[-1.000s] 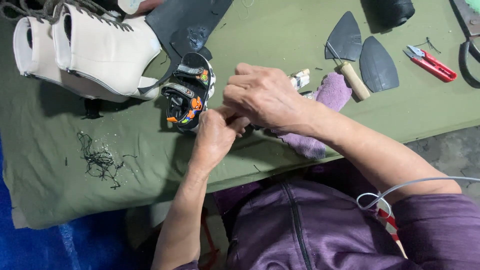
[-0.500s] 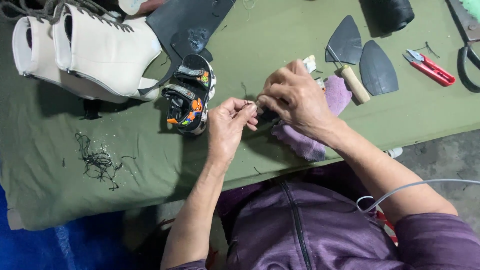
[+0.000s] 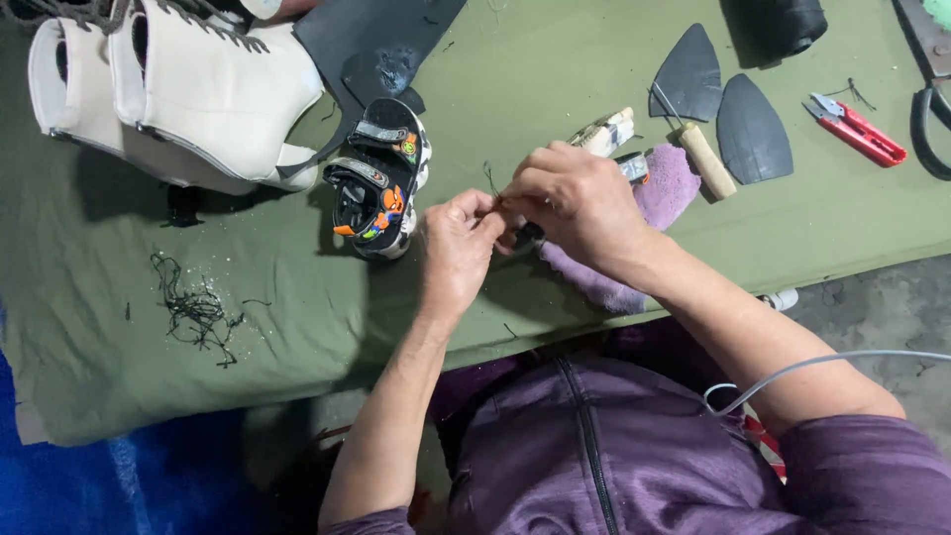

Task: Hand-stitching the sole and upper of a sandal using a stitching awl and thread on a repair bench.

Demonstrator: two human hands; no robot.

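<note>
- While both hands meet over the middle of the green table cloth (image 3: 297,386), the left hand (image 3: 458,248) is curled shut, thumb and forefinger pinching something thin; a dark strand of thread (image 3: 488,178) rises from the pinch.
- Right hand (image 3: 580,203) is closed over the same spot, fingertips pressed against the left's. What it grips is hidden under the knuckles; a small dark object shows just beneath it, too hidden to name.
- Change from a second ago: the hands were then pressed against the small black children's sandal (image 3: 381,178). Now they sit to its right, clear of it, with the sandal lying alone on the cloth and nobody touching it.
- Half a second ago the fingertips were already joined; since then they have closed tighter and the thread end stands up more plainly.
- Judgement: the work has shifted off the shoe itself to fine handling of thread between the fingers.
- Under the right wrist lies a purple cloth (image 3: 659,193), partly covered by the arm.
- Just beyond it, a wooden-handled awl (image 3: 705,160) and two dark wedge-shaped leather pieces (image 3: 753,129).
- Farther right, red thread snips (image 3: 857,129); a dark thread spool (image 3: 778,25) at the top edge.
- Far left, a pair of white lace-up boots (image 3: 208,94), well apart from the hands.
- Loose black thread scraps (image 3: 193,307) lie on the cloth, lower left.
</note>
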